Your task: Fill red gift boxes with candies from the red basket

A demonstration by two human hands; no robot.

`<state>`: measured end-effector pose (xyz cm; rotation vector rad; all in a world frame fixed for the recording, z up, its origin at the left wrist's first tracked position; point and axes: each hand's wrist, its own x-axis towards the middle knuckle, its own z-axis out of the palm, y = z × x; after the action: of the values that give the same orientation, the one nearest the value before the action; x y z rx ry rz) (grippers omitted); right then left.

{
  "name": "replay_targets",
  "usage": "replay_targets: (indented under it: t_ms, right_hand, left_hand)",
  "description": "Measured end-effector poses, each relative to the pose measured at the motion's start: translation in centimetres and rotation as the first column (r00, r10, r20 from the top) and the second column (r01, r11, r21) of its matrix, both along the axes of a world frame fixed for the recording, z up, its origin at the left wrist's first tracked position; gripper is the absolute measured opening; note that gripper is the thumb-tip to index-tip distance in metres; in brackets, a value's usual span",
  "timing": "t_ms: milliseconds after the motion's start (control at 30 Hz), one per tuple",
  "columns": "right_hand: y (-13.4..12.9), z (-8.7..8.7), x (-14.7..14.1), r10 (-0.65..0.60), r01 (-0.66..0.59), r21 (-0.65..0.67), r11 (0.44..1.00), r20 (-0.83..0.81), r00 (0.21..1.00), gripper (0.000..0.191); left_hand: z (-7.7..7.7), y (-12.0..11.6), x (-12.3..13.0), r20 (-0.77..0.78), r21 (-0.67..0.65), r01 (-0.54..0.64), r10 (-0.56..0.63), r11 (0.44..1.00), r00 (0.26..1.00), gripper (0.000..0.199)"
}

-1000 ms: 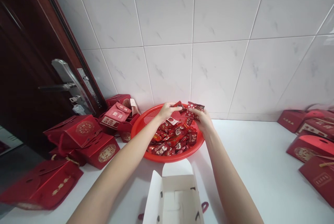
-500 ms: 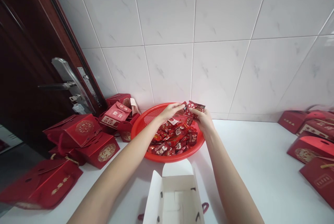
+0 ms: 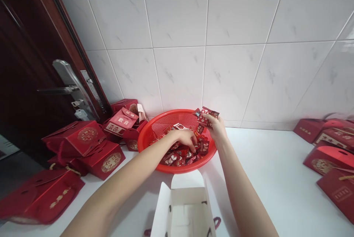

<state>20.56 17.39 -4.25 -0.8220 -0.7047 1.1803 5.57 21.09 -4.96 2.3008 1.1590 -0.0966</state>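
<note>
Left hand (image 3: 186,138): is touching sweets (image 3: 170,159) in the basket (image 3: 178,170), grip closure unclear
Right hand (image 3: 218,130): is pinching packets (image 3: 205,111) in its grip
Box (image 3: 185,195): is standing open on the bench (image 3: 265,178)

"歡喜" on a pale-red box (image 3: 122,121)

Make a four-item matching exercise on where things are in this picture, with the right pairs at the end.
Things
1. Left hand
2. Right hand
3. Open box
4. Door handle

Places
A. On the dark door
B. Down at the wrapped packets inside the red basket
C. On the basket's near side
D. Raised, gripping packets

Pairs: 1-B, 2-D, 3-C, 4-A
</note>
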Motion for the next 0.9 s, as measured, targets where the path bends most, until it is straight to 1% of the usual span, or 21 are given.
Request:
replay_targets:
  t_ms: [100,233,300,367,467,533,567,600,633,667,700,733,800,833,900]
  right_hand:
    - [0.0,0.1,0.0,-0.005,0.004,-0.009,1.000,-0.004,1.000,0.013]
    - [-0.1,0.2,0.0,-0.014,0.014,-0.017,1.000,-0.002,1.000,0.017]
    - [-0.2,0.2,0.0,-0.007,0.007,-0.017,1.000,-0.001,1.000,0.018]
    - [-0.2,0.3,0.0,-0.002,0.002,-0.027,1.000,-0.001,1.000,0.017]
    - [-0.2,0.2,0.1,0.003,-0.003,-0.040,0.999,-0.009,1.000,0.015]
    - [-0.1,0.2,0.1,0.014,-0.015,-0.038,0.999,-0.027,1.000,0.015]
    - [-0.1,0.3,0.1,0.027,-0.028,-0.033,0.999,-0.035,0.999,0.015]
    - [-0.2,0.4,0.2,0.048,-0.049,-0.024,0.999,-0.039,0.998,0.016]
    - [-0.3,0.7,0.2,0.080,-0.080,-0.011,0.997,-0.036,0.996,0.017]
    - [-0.6,1.1,0.3,0.121,-0.121,0.009,0.993,-0.027,0.992,0.019]
    - [-1.1,1.7,0.4,0.167,-0.166,0.037,0.985,-0.010,0.986,0.021]
    - [-1.7,2.3,0.6,0.215,-0.215,0.072,0.974,0.014,0.977,0.023]
    - [-3.4,3.9,1.0,0.293,-0.304,0.158,0.940,0.090,0.952,0.024]
    - [-4.4,4.7,1.2,0.323,-0.347,0.208,0.914,0.141,0.936,0.023]
    - [-6.4,6.2,1.5,0.393,-0.460,0.272,0.845,0.268,0.880,0.021]
  left_hand:
    - [0.0,0.9,-0.8,0.032,0.082,-0.134,0.132,0.988,0.991,0.023]
    - [0.4,2.1,-2.4,0.110,0.194,-0.287,0.270,0.938,0.956,0.021]
    - [0.8,2.3,-2.9,0.178,0.207,-0.329,0.295,0.921,0.939,0.016]
    - [1.2,2.3,-3.1,0.260,0.194,-0.347,0.293,0.918,0.920,0.013]
    - [2.0,2.0,-2.9,0.383,0.167,-0.355,0.272,0.920,0.883,0.018]
    - [2.7,1.6,-2.7,0.516,0.112,-0.366,0.260,0.924,0.816,0.030]
    - [3.0,1.3,-2.6,0.600,0.071,-0.370,0.257,0.926,0.757,0.036]
    - [3.5,0.8,-2.7,0.683,0.024,-0.373,0.257,0.927,0.684,0.041]
    - [3.9,0.2,-2.9,0.750,-0.022,-0.371,0.261,0.929,0.607,0.045]
    - [4.4,-0.7,-3.1,0.792,-0.059,-0.363,0.265,0.930,0.550,0.047]
    - [4.9,-1.7,-3.6,0.803,-0.083,-0.348,0.270,0.934,0.531,0.048]
    - [5.4,-3.0,-4.1,0.790,-0.106,-0.316,0.273,0.943,0.549,0.048]
    - [6.4,-5.9,-5.2,0.701,-0.125,-0.210,0.236,0.970,0.673,0.041]
    - [6.9,-7.5,-5.7,0.643,-0.118,-0.141,0.183,0.983,0.744,0.038]
    - [7.8,-10.5,-6.6,0.503,-0.085,0.019,0.027,0.996,0.864,0.034]
